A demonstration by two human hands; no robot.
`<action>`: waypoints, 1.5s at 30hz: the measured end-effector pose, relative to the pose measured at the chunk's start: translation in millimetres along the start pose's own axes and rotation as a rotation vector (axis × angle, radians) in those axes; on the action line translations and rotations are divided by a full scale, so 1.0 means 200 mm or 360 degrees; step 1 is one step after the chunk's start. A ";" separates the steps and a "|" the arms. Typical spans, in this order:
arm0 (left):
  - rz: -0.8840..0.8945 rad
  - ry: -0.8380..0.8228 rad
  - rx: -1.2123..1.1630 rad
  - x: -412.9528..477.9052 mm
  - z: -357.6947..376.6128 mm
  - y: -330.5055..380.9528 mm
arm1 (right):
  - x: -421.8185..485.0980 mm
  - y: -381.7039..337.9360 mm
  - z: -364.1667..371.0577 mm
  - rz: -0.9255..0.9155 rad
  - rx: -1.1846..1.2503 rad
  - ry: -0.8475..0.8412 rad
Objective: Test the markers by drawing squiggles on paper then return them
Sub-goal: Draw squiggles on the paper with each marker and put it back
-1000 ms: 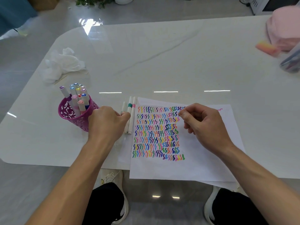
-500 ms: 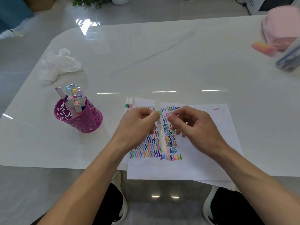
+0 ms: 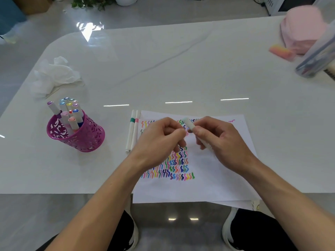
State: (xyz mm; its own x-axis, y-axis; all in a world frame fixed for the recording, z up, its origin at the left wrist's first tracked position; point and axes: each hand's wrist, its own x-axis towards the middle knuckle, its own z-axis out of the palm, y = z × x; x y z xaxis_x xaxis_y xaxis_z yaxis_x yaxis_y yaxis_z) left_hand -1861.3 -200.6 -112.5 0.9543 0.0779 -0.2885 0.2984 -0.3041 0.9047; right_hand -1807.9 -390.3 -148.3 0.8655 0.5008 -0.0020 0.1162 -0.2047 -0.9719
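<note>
We grip a slim white plastic marker (image 3: 189, 125) in our right hand (image 3: 223, 142); whether our curled left hand (image 3: 159, 142) pinches anything, we cannot tell.

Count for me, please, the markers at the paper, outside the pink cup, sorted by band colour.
Green-banded marker, lying beside the paper: 1
Pink-banded marker, lying next to it: 1
Held marker, in the grip of the right hand, band hidden: 1
Total: 3
</note>
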 end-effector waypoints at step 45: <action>-0.0033 -0.0046 0.0352 0.03 0.06 -0.06 | -0.08 0.06 0.03 -0.0209 -0.1367 -0.0032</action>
State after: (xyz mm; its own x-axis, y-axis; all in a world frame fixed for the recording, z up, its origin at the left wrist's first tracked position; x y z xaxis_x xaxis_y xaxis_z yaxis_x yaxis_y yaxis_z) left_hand -1858.5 -207.5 -127.9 0.9462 0.0598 -0.3180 0.3036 -0.5039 0.8086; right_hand -1822.8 -395.0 -160.4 0.8117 0.5778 0.0858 0.5489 -0.7042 -0.4503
